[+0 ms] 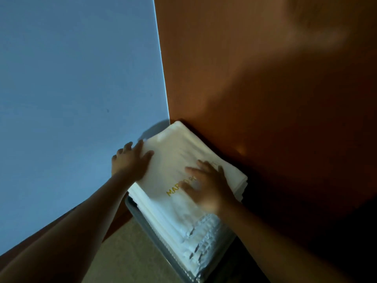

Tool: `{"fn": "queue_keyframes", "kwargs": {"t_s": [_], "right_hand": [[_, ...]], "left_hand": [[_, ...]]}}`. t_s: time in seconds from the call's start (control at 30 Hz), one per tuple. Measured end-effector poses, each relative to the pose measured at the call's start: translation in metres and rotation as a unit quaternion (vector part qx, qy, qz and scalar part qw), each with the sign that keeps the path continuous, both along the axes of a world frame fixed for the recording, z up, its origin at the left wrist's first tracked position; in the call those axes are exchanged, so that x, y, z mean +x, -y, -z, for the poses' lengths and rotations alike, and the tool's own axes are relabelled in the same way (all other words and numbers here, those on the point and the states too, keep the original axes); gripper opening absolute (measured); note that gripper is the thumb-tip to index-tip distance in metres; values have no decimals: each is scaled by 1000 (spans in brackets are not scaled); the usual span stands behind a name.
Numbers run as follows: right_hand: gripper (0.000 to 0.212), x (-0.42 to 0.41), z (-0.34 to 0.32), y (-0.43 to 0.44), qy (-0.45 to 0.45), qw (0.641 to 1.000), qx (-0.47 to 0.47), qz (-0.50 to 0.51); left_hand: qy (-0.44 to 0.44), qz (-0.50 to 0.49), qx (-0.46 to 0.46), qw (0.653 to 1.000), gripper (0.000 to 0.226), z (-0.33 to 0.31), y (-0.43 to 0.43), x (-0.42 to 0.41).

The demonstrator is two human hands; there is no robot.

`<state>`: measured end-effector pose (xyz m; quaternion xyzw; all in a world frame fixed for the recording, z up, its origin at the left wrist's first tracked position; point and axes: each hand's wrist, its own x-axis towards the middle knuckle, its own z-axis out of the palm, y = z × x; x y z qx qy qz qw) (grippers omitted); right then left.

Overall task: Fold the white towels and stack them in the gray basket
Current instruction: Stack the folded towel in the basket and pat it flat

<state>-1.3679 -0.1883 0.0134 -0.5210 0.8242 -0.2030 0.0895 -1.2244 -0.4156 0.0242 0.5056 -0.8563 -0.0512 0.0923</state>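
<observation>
1. White towels [183,219] sat folded in a tall stack in the basket [140,217]. I saw only the basket's grey near rim, low on the stack's left.
2. The stack rose well above that rim, with layered edges showing on the near side.
3. The top towel [179,156] lay flat on the stack, its far corner near where wall and panel met.
4. The left hand [130,160] was at the top towel's left edge, fingers fairly straight against the edge and thumb lying on top. It looked relaxed, as far as I could read it.
5. The right hand [208,186] lay palm down on the top towel, toward its right side, with fingers spread and straight, pressing flat. It was blurred, so finer detail was lost on me.
6. Gold lettering [173,192] on the top towel ran partly under the right hand. I could read "MAR"; the rest was covered.
7. Both forearms came in from the bottom of the view, the left one crossing in front of the wall.
8. The blue-grey wall [71,78] filled the left and the brown wooden panel [265,78] the right. The stack sat close against the panel.
9. Tan floor [126,252] showed left of the basket.
</observation>
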Motion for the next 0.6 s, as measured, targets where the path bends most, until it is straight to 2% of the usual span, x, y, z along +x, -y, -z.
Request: {"fn": "queue_keyframes", "kwargs": {"t_s": [0.03,0.1,0.2,0.33,0.43,0.5,0.57,0.6], "right_hand": [[97,12,0,-10,3,1000,12,-25],[105,27,5,-25,-26,998,36,-48],[105,30,15,-27,-66,997,17,-45],[70,22,27,-21,-55,991,-107,-52],[43,8,45,-31,-94,958,-267,46],[53,0,56,-36,-72,941,-273,189],[86,-4,59,-39,58,914,-220,335],[102,-5,55,-39,135,894,-201,377]], "left_hand": [[-25,-3,-8,1000,69,2,-12,2],[-54,19,-17,998,74,12,-34,5],[-23,50,21,998,84,22,-42,7],[11,53,72,996,91,8,-21,7],[-20,47,103,993,91,12,-26,8],[-78,27,112,990,90,18,-41,9],[-167,-2,134,977,91,25,-62,7],[-224,-21,163,961,94,29,-73,4]]}}
